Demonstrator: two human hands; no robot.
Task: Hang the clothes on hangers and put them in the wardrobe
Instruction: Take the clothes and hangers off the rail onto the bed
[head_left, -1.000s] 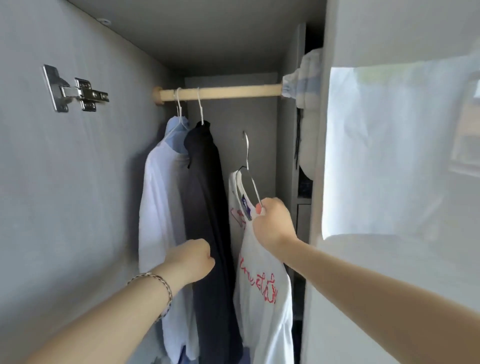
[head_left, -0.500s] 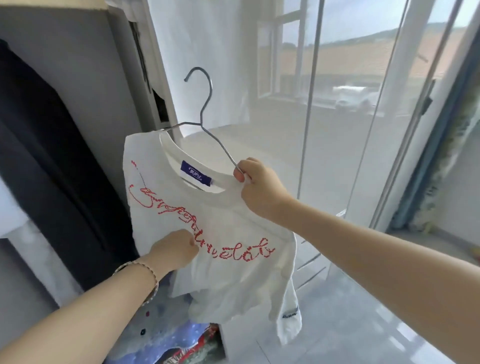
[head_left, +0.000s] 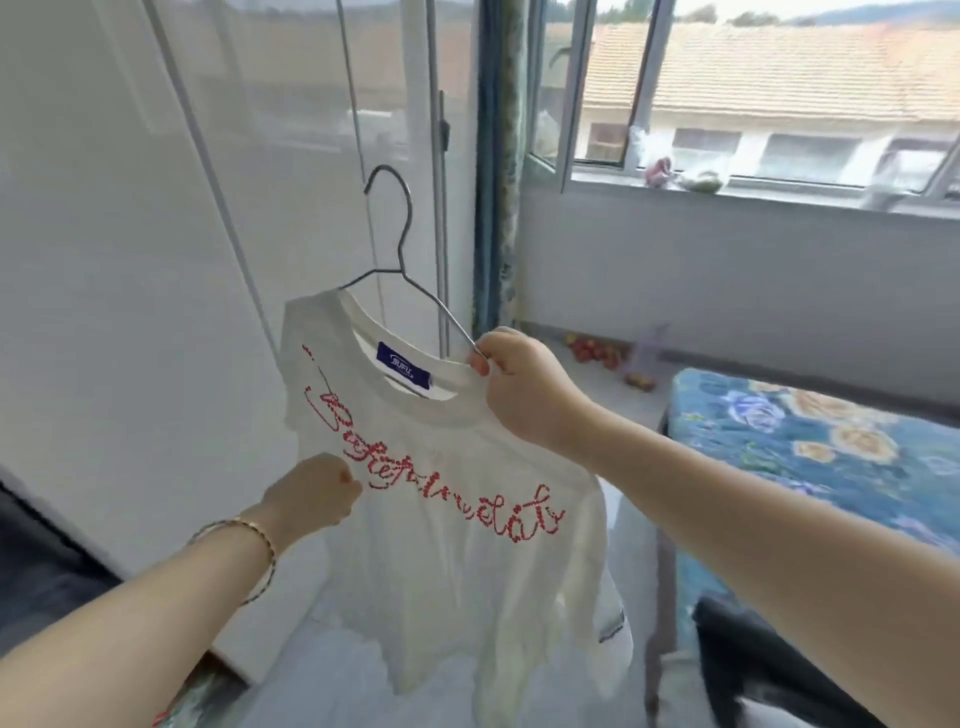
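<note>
A white T-shirt (head_left: 457, 561) with red script lettering and a blue neck label hangs on a thin metal hanger (head_left: 400, 249), held in mid-air in front of me. My right hand (head_left: 524, 384) pinches the hanger's right arm and the shirt's collar together. My left hand (head_left: 311, 493), with a bracelet at the wrist, grips the front of the shirt at its left side, just below the lettering. The hanger's hook points up and is free of any rail. The wardrobe's inside is out of view.
A white panel (head_left: 119, 291) and a glass sliding door (head_left: 311, 104) stand to the left. A bed with a blue floral cover (head_left: 810, 441) lies at the right. A window sill (head_left: 727, 192) with small bags runs along the back. Dark cloth (head_left: 769, 670) lies at bottom right.
My view has swung right, away from the wardrobe rail toward the window and bed. Both hands have carried the shirt on its hanger out of the wardrobe, and the left hand now grips the shirt.
</note>
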